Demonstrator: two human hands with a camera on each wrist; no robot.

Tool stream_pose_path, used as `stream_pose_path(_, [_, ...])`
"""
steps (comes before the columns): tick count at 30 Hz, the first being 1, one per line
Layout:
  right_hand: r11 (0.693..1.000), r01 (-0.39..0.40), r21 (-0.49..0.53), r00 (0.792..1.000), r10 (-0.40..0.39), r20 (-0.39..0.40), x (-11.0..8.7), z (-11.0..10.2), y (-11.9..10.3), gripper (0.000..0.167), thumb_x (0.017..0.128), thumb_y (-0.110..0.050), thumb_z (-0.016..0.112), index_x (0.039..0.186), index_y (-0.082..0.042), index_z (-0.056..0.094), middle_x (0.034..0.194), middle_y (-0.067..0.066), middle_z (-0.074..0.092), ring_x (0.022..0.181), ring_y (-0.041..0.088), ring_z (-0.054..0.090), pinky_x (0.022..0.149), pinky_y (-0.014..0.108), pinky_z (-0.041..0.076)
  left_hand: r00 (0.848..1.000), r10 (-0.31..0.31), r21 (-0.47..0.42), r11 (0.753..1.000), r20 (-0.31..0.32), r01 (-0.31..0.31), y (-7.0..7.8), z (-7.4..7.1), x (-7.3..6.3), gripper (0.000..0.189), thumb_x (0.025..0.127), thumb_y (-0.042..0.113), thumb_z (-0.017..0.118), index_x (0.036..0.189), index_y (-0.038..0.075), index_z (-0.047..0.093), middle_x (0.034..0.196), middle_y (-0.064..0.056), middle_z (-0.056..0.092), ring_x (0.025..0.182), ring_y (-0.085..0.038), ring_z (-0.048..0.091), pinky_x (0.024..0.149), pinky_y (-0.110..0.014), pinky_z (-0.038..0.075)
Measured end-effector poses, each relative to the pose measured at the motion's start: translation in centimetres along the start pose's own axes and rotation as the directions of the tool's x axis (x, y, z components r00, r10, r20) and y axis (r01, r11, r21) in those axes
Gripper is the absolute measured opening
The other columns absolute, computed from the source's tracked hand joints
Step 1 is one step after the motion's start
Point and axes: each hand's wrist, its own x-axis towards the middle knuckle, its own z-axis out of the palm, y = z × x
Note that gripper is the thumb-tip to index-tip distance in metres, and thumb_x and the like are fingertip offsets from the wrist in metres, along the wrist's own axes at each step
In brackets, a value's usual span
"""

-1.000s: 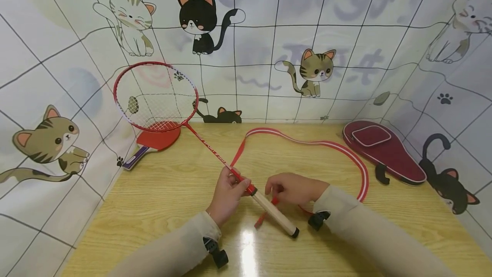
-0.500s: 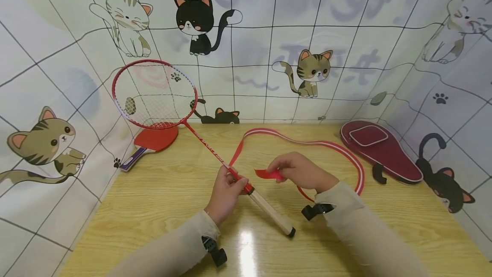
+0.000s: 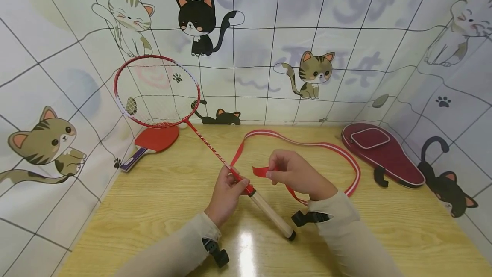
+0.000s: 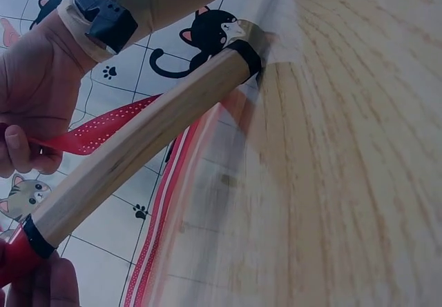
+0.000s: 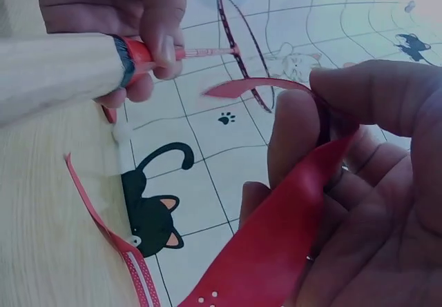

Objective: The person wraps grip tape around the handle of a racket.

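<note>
My left hand (image 3: 224, 193) grips a badminton racket (image 3: 270, 213) by the red cone above its bare wooden handle. The handle slants toward me, and the strung head is raised at the left. In the left wrist view, the wood of the handle (image 4: 138, 141) shows no wrap. Just right of the handle, my right hand (image 3: 297, 173) pinches a red grip tape (image 3: 260, 172) near one end. That tip sticks out leftward from the fingers, apart from the handle. In the right wrist view, the perforated tape (image 5: 269, 231) hangs from the curled fingers.
The tape's white-striped length loops over the wooden table (image 3: 161, 213) behind the hands. A red table tennis bat (image 3: 159, 138) lies below the racket head, with part of a white ball (image 3: 183, 125) beside it. A dark red bat case (image 3: 384, 153) lies back right, near the cat-print backdrop.
My right hand has lifted away from beside the handle, raising the tape's end and turning it leftward. The tape's loop has drawn in slightly at the right. My left hand keeps its hold.
</note>
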Motion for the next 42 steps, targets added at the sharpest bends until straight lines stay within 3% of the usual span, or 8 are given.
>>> stream_pose_path(3, [1.0, -0.01, -0.027, 1.0, 0.011, 0.027, 0.1, 0.6, 0.1, 0.009, 0.1, 0.002, 0.063, 0.102, -0.006, 0.066, 0.093, 0.013, 0.067, 0.073, 0.026, 0.067, 0.071, 0.035, 0.059, 1.0, 0.015, 0.003, 1.0, 0.016, -0.015, 0.0, -0.1, -0.1, 0.027, 0.104, 0.003, 0.063, 0.12, 0.007, 0.041, 0.109, -0.023, 0.069, 0.093, -0.023, 0.074, 0.085, -0.036, 0.062])
stream_pose_path(8, [0.996, -0.07, -0.06, 0.995, 0.074, 0.067, 0.2, 1.3, 0.3, 0.03, 0.098, 0.007, 0.051, 0.106, -0.007, 0.076, 0.103, 0.008, 0.074, 0.073, 0.02, 0.065, 0.069, 0.032, 0.058, 0.999, 0.008, 0.008, 1.0, 0.041, -0.008, 0.0, -0.2, -0.2, 0.025, 0.105, 0.002, 0.06, 0.12, 0.009, 0.041, 0.105, -0.02, 0.067, 0.091, -0.025, 0.074, 0.087, -0.038, 0.062])
stream_pose_path(13, [0.995, -0.091, -0.032, 0.994, 0.093, 0.065, 0.3, 2.3, 1.0, 0.013, 0.098, -0.003, 0.064, 0.099, -0.007, 0.077, 0.083, 0.001, 0.067, 0.063, 0.012, 0.049, 0.057, 0.024, 0.043, 0.999, 0.012, 0.007, 1.0, 0.052, -0.013, -0.1, -0.3, -0.3, 0.025, 0.105, 0.004, 0.06, 0.121, 0.009, 0.042, 0.103, -0.015, 0.067, 0.092, -0.026, 0.074, 0.088, -0.037, 0.061])
stream_pose_path(15, [0.993, -0.108, -0.043, 0.992, 0.111, 0.054, 0.4, 2.8, 1.2, 0.004, 0.097, -0.01, 0.073, 0.097, -0.009, 0.076, 0.081, 0.0, 0.066, 0.065, 0.011, 0.049, 0.057, 0.024, 0.043, 0.999, 0.014, 0.003, 1.0, 0.05, -0.014, -0.1, -0.3, -0.3, 0.024, 0.105, 0.004, 0.06, 0.121, 0.009, 0.042, 0.104, -0.014, 0.068, 0.093, -0.025, 0.074, 0.087, -0.036, 0.061])
stream_pose_path(18, [0.989, -0.124, -0.084, 0.991, 0.128, 0.045, 0.6, 3.4, 1.6, 0.005, 0.093, -0.013, 0.079, 0.094, -0.01, 0.075, 0.082, -0.001, 0.067, 0.068, 0.011, 0.053, 0.058, 0.024, 0.046, 0.999, 0.018, -0.004, 1.0, 0.05, -0.018, 0.0, -0.2, -0.4, 0.022, 0.106, 0.004, 0.059, 0.119, 0.009, 0.042, 0.105, -0.015, 0.069, 0.093, -0.024, 0.074, 0.088, -0.036, 0.061])
stream_pose_path(24, [0.984, -0.121, -0.133, 0.991, 0.127, 0.042, 0.9, 4.0, 1.7, 0.006, 0.091, -0.008, 0.078, 0.091, -0.011, 0.073, 0.082, -0.001, 0.068, 0.069, 0.011, 0.055, 0.06, 0.023, 0.048, 0.998, 0.032, -0.005, 0.999, 0.061, -0.032, 0.2, -0.1, -0.6, 0.02, 0.107, 0.004, 0.057, 0.118, 0.011, 0.042, 0.106, -0.014, 0.069, 0.092, -0.022, 0.073, 0.088, -0.034, 0.06])
stream_pose_path(33, [0.979, -0.101, -0.176, 0.994, 0.108, 0.029, 0.9, 4.4, 1.5, 0.016, 0.091, -0.005, 0.077, 0.103, -0.014, 0.073, 0.097, -0.001, 0.073, 0.083, 0.016, 0.064, 0.07, 0.026, 0.055, 0.997, 0.045, -0.01, 0.999, 0.07, -0.045, 0.1, -0.2, -0.5, 0.018, 0.108, 0.005, 0.056, 0.12, 0.011, 0.043, 0.103, -0.011, 0.066, 0.092, -0.022, 0.071, 0.085, -0.036, 0.06])
stream_pose_path(42, [0.973, -0.114, -0.199, 0.992, 0.122, 0.029, 0.8, 4.6, 1.6, 0.016, 0.091, -0.005, 0.077, 0.102, -0.015, 0.074, 0.095, -0.003, 0.073, 0.085, 0.016, 0.065, 0.071, 0.026, 0.055, 0.994, 0.038, 0.048, 0.998, 0.105, -0.043, -0.1, -0.5, -0.6, 0.03, 0.106, 0.012, 0.062, 0.129, 0.014, 0.043, 0.106, -0.011, 0.061, 0.091, -0.023, 0.068, 0.081, -0.035, 0.057])
